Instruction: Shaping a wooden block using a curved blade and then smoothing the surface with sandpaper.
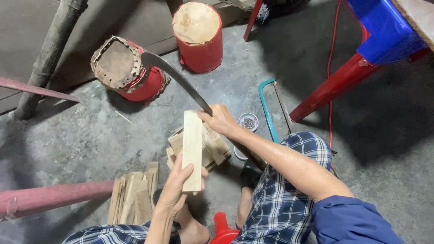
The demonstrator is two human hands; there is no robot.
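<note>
On the concrete floor [90, 135] stand two red drums [199, 38]. Splitting looks in hand: the right hand [221, 121] is closed round a curved machete [176, 79], edge at the top of one upright wood slat [192, 151] gripped by the left hand [174, 190]. Next, a steady downward press seems needed. Two heaps of split pieces [133, 192] lie nearby.
</note>
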